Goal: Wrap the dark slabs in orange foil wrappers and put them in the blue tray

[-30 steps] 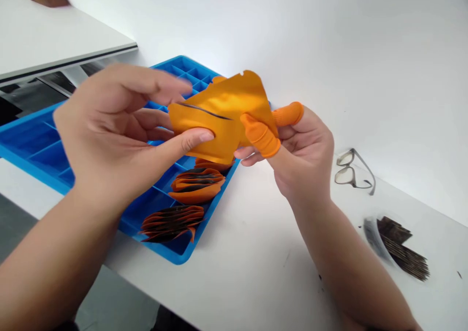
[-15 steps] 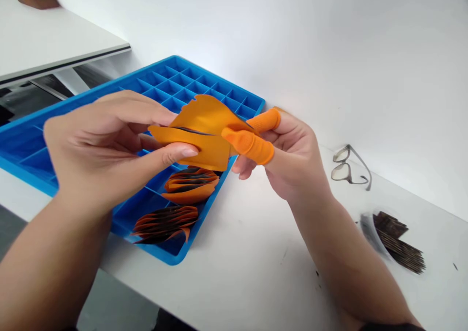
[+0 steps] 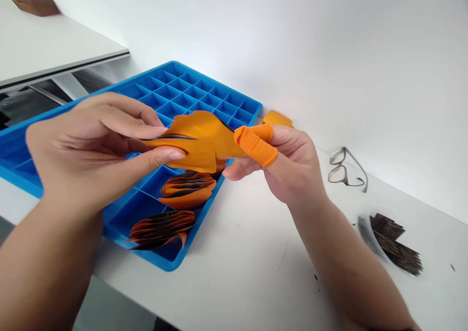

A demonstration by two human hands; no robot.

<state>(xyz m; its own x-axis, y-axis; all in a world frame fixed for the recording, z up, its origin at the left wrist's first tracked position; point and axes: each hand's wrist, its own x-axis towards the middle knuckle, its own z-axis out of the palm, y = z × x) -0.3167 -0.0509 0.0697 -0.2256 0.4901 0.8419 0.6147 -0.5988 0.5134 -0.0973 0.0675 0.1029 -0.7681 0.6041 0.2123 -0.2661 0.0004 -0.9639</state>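
The left hand (image 3: 86, 143) has its grip closed on an orange pouch (image 3: 197, 155), thumb on the near face and fingers tucked behind, right beside a dark slit across the pouch. The right hand (image 3: 292, 163), with orange finger cots (image 3: 255, 146) on thumb and forefinger, pinches the opposite end. The pouch hangs in the air between the two, above a blue tray (image 3: 126, 214). A second ago it was nearly flat, with the right thumb well over its face; now it bows, its two sides stand apart at the slit, and that thumb sits out at the end. I take this to mean the opening is being worked wider while neither hand lets go; what is inside, I cannot tell. Below, near bundle (image 3: 161, 228) and far bundle (image 3: 188, 189), both of orange and dark layers, fill compartments along the tray's edge. Another orange packet (image 3: 278, 118) shows behind the right hand. Farther right on the desk (image 3: 237, 277) lie eyeglasses (image 3: 340, 172) and, nearer, a clear dish (image 3: 367, 236) with dark strips (image 3: 398, 253). An orange-brown stack (image 3: 34, 2) rests on a separate white surface (image 3: 62, 41) at upper left.
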